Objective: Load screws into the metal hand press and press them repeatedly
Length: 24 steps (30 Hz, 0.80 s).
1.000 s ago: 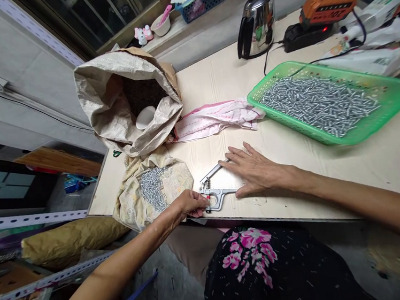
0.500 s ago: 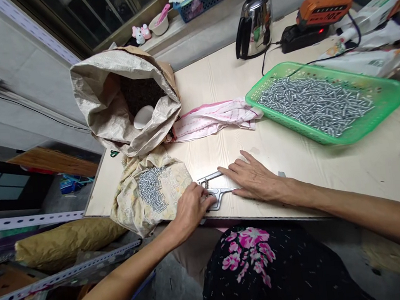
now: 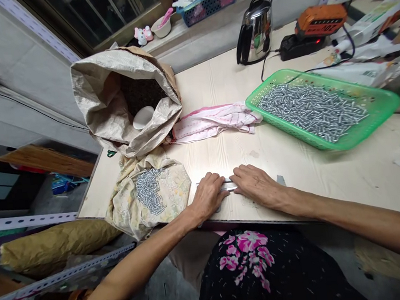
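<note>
In the head view, the left hand [image 3: 209, 195] and the right hand [image 3: 255, 185] curl their fingers over the silver metal tool with 2 handles [image 3: 229, 186], near the front edge of the pale wooden table [image 3: 211, 83]. The handles lie close together, so this squeeze seems nearly complete. Small silver metal pieces [image 3: 149, 192] lie on the cream floral cloth [image 3: 175, 183] and in the green plastic basket [image 3: 383, 109]; which are finished cannot be told. The left hand hides the tool's head.

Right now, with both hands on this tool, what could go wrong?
Your fingers could get pinched: left hand and right hand grip the metal tool beside its narrow gap. It could slip off, as it lies near the front edge of the table. The left forearm might brush the nearby cloth and scatter its loose metal pieces.
</note>
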Tool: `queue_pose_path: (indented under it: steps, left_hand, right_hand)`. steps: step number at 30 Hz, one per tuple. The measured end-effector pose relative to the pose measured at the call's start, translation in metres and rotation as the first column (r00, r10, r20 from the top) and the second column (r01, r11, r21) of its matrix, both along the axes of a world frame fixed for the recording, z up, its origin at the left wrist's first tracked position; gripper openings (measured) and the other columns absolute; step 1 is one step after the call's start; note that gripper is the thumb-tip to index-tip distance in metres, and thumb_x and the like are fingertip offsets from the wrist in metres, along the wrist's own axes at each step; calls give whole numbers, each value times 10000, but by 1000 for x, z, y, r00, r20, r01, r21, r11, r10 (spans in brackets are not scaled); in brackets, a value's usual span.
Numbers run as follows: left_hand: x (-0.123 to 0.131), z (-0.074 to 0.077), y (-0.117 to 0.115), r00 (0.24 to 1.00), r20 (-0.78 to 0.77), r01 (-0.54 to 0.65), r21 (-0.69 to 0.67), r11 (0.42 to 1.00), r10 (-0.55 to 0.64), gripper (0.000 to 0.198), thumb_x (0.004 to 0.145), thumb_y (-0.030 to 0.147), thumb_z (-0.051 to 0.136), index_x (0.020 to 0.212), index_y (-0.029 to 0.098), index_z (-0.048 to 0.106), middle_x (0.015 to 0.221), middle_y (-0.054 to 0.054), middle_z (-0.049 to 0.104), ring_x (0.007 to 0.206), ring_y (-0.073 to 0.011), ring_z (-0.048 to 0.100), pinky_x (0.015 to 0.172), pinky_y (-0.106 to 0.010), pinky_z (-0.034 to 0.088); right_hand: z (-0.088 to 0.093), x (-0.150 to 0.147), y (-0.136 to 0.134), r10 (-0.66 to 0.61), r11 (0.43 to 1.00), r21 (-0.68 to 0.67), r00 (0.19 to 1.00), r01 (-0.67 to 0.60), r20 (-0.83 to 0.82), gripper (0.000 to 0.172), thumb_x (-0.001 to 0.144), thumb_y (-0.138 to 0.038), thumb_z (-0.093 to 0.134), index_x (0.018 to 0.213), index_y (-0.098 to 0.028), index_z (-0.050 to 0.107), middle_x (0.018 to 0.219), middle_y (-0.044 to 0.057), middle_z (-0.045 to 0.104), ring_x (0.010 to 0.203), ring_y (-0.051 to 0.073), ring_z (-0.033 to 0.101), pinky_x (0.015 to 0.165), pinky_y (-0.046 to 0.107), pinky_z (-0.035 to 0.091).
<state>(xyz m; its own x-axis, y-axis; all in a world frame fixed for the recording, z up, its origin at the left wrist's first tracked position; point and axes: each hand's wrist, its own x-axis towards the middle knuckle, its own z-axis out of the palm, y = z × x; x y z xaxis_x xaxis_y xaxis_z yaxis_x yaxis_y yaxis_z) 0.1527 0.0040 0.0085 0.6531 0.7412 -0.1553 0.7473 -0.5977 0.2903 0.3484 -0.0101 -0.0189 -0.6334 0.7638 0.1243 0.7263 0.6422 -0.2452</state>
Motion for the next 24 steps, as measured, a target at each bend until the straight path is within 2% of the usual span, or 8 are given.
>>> queue_pose_path:
  steps: [4,8,10,12,15,18,21,24]
  left_hand:
    - [1,-5,-2,999,26,-23,15,1000,22,131,921,294,562,917,168,598,935,-67,623,929,-224,545,828,-366,482]
    - [1,-13,-14,994,70,-92,121,988,84,216,919,273,563,1098,154,581,1101,-107,637,1039,-248,575,896,-412,504]
    - [4,-19,-28,987,114,-134,216,967,112,314,937,237,519,1240,155,516,1284,-148,578,1206,-279,530,991,-465,471]
    - [8,-26,-46,984,152,-134,277,951,94,395,953,216,476,1340,149,440,1418,-169,486,1356,-300,412,1069,-499,417]
    - [15,-36,-68,983,176,-108,290,951,58,483,955,274,487,1394,102,382,1485,-184,410,1431,-317,288,1111,-501,387]
    - [16,-44,-78,980,194,-107,287,952,52,496,957,343,486,1377,91,411,1450,-187,459,1410,-315,334,1114,-509,387]
    - [14,-48,-79,972,233,-107,265,958,44,431,967,352,466,1334,126,469,1395,-162,529,1389,-292,380,1123,-513,376]
    - [12,-46,-78,963,267,-109,243,964,42,424,964,366,470,1313,125,490,1381,-166,540,1393,-284,376,1131,-513,362]
  right_hand:
    - [-10,-3,-4,21,1000,23,999,-20,-44,162,936,-126,434,818,-186,527,812,38,548,776,190,464,714,324,325]
    - [0,0,2,-27,1000,13,1000,27,13,92,904,-242,556,946,-160,566,927,77,581,844,223,483,724,337,337]
    - [8,6,9,-39,999,-16,999,40,36,361,834,-400,662,1061,-135,566,1014,112,583,902,259,491,741,353,348]
    - [12,12,18,-11,998,-56,999,14,47,514,809,-531,655,1126,-138,561,1036,122,586,920,278,500,751,367,350]
    - [10,18,30,32,996,-79,998,-28,48,393,892,-482,563,1136,-174,577,1028,108,592,924,266,507,749,361,338]
    - [1,19,45,38,998,-57,999,-37,11,191,935,-317,517,1026,-179,611,997,96,593,916,239,498,745,339,323]
    - [-4,20,65,52,997,-52,998,-54,-44,176,951,-286,491,892,-178,617,916,74,602,880,213,498,759,333,313]
    - [4,14,76,38,999,-26,999,-38,-31,155,932,-296,536,880,-182,627,891,63,611,878,215,497,763,340,294]
